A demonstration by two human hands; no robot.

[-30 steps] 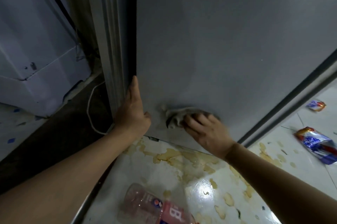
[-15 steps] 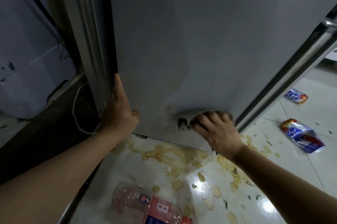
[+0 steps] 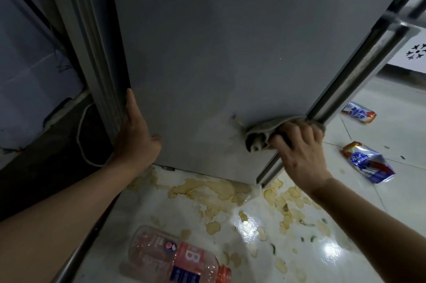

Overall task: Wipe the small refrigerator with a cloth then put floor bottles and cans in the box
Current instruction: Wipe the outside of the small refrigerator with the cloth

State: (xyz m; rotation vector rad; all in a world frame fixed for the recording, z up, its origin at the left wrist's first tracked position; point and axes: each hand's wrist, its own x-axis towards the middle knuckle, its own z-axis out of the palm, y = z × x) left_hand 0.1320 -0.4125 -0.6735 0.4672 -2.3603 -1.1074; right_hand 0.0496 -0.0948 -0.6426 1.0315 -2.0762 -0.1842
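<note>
The grey side panel of the small refrigerator (image 3: 207,52) fills the upper middle of the view. My left hand (image 3: 136,137) lies flat against its rear left edge, fingers straight. My right hand (image 3: 299,151) presses a grey cloth (image 3: 260,130) against the panel's lower right corner, at the door seam. An empty clear plastic bottle (image 3: 175,257) with a pink label lies on its side on the floor in front of me. Two crushed cans lie on the tiles at the right, one nearer (image 3: 366,162), one farther (image 3: 358,116).
Yellowish spill stains (image 3: 212,192) spread over the glossy white tiles below the fridge. A white cable (image 3: 80,135) hangs in the dark gap at the left, beside a pale wall panel (image 3: 27,89). The fridge door's metal edge (image 3: 359,68) runs diagonally at the right.
My right hand has slid the cloth rightward along the panel's bottom, from the middle to the door-seam corner. My left hand stays on the rear edge.
</note>
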